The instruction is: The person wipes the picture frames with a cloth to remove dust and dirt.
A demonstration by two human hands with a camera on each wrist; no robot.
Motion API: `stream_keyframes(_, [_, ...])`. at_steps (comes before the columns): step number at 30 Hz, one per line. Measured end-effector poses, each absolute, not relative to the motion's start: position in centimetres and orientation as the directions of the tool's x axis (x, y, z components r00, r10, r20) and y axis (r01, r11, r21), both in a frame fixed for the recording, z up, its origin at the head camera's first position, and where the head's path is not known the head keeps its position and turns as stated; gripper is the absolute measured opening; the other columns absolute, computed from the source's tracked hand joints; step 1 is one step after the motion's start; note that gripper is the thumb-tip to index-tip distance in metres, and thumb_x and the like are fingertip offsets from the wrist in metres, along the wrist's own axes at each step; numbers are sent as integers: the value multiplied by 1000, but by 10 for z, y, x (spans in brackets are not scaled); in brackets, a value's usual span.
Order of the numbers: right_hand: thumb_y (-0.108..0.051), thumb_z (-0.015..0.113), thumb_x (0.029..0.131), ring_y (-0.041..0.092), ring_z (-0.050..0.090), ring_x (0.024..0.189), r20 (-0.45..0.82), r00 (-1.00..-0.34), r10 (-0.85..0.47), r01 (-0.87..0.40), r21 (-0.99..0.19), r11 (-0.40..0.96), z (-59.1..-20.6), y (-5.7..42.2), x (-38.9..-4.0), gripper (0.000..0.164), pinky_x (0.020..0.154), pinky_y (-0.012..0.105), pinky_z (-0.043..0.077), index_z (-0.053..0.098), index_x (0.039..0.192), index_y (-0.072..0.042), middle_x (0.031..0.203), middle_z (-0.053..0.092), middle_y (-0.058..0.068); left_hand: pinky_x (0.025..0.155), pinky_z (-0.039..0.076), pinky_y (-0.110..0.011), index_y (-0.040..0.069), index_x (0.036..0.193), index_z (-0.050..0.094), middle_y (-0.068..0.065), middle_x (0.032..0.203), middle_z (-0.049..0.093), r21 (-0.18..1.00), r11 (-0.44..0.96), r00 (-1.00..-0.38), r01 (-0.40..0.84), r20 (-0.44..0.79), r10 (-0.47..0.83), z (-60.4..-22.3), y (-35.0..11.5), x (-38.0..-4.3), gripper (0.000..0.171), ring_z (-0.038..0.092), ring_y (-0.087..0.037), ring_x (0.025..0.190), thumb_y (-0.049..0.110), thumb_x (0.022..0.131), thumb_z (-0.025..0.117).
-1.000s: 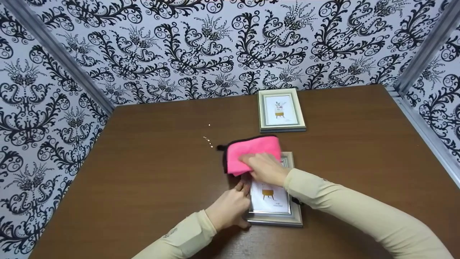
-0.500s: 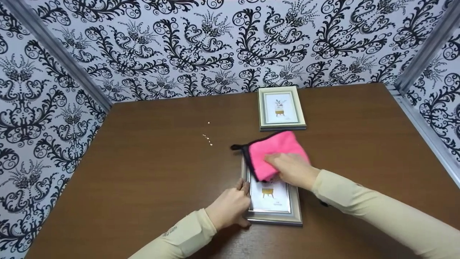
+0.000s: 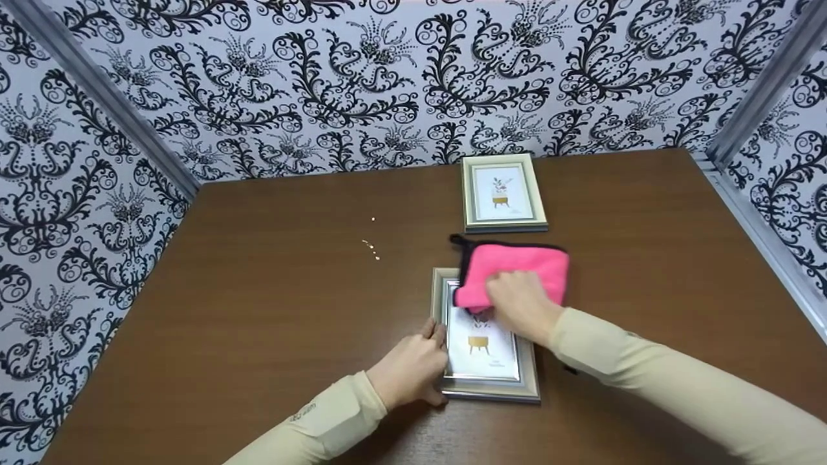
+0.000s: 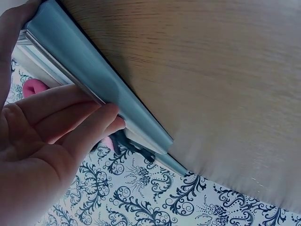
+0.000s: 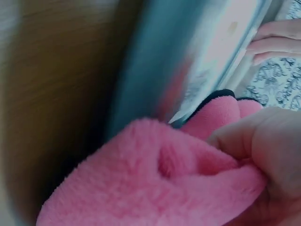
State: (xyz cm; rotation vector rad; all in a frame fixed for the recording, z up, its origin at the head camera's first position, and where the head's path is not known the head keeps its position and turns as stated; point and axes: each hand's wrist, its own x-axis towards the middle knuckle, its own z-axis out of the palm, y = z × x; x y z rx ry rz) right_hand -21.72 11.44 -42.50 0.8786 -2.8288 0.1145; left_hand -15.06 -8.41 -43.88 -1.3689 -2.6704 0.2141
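Note:
My right hand (image 3: pixel 520 303) grips a folded pink cloth (image 3: pixel 549 265) with black edging and a loop, over the upper part of the near picture frame (image 3: pixel 526 387). In the right wrist view the fluffy cloth (image 5: pixel 141 188) bunches between thumb and fingers, against the frame's edge. At the frame's left side, my left hand (image 3: pixel 410 368) holds it, thumb by the near corner. The left wrist view shows its fingertips (image 4: pixel 106 113) against the pale side of the frame (image 4: pixel 94 70). The frame lies flat, its print of a yellow pot on legs partly covered.
A second picture frame (image 3: pixel 536 187) lies behind, near the patterned back wall (image 3: pixel 362 84). Small pale marks (image 3: pixel 371 247) show on the brown table (image 3: pixel 271 290), left of the cloth. Metal rails (image 3: pixel 129 116) run along the wall corners.
My right hand has moved the cloth rightward across the top of the near frame, uncovering its upper left corner. My left hand stays at the frame's left side.

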Motion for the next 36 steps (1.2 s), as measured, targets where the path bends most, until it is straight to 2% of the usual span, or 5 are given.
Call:
stream_keyframes(7, [2,61,66,19,51,55,186,-743,-643,-669,-201,715,-426,76,-226,17,49,32,45,58,81,-6,64,55,4,68,51,-28,20,63,65,-16,100,58,-215,557,-551,802,94,829,-441,-84,-152,37,56,-32,92,52,48,76])
stream_keyframes(11, [3,57,73,24,59,85,173,-705,-688,-700,-332,633,-429,70,-232,37,73,37,48,59,110,-5,99,63,8,65,51,-27,21,63,65,-11,93,58,-227,553,-547,801,95,832,-442,-83,-152,37,56,-27,84,53,48,76])
stream_keyframes(15, [4,55,76,26,48,112,134,-672,-728,-716,-367,593,-430,79,-234,49,92,41,38,51,124,-5,124,52,9,61,50,-26,23,62,64,-5,88,57,-227,552,-547,803,89,832,-441,-83,-151,35,55,-20,76,53,49,76])
stream_keyframes(27, [13,56,60,14,54,60,19,-760,-650,-628,-282,726,-407,133,-234,35,54,28,45,66,83,-12,72,62,-2,70,51,-29,20,66,68,-22,107,57,-209,572,-574,793,55,817,-436,-84,-150,36,54,-38,98,52,50,77])
stream_keyframes(36, [3,55,73,17,47,52,9,-869,-494,-466,-350,813,-408,178,-246,10,49,30,39,51,77,-5,58,45,2,70,50,-30,16,63,65,-21,106,57,-157,587,-586,794,61,808,-440,-84,-150,37,54,-41,97,49,51,78])
